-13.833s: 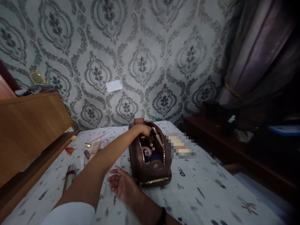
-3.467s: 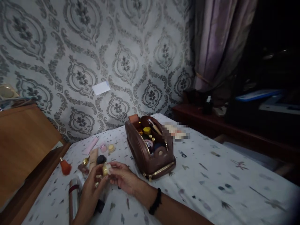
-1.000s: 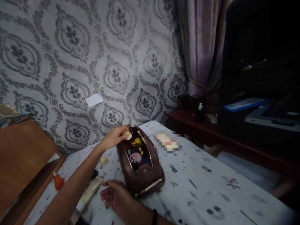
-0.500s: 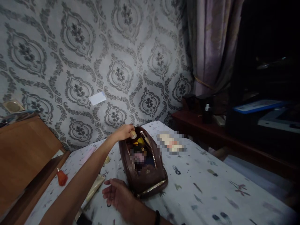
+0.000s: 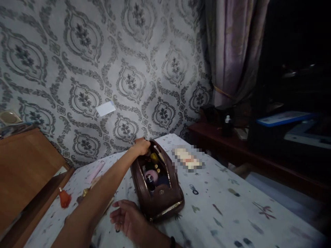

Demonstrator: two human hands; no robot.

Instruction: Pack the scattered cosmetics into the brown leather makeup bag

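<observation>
A brown bag [image 5: 165,203] lies unzipped on a white patterned sheet. Its opening shows a pink round item [image 5: 151,175], a dark bottle [image 5: 150,183], a yellow item [image 5: 154,157] and brushes [image 5: 158,153]. My left hand [image 5: 141,147] is closed at the bag's far left end, its fingertips inside the opening; what they hold is hidden. My right hand [image 5: 126,217] rests left of the bag's near end, palm turned up, fingers apart and slightly curled, holding nothing.
An orange-red bottle [image 5: 64,198], a pink tube [image 5: 96,171] and a gold item [image 5: 86,191] lie left of my left arm. Right of the bag is a blurred pale item [image 5: 188,159]. A wooden headboard [image 5: 28,158] stands left, a dark red shelf [image 5: 214,135] right.
My left hand has moved down into the bag's far end, and the small pale round thing in its fingers is out of sight. My right hand has barely moved.
</observation>
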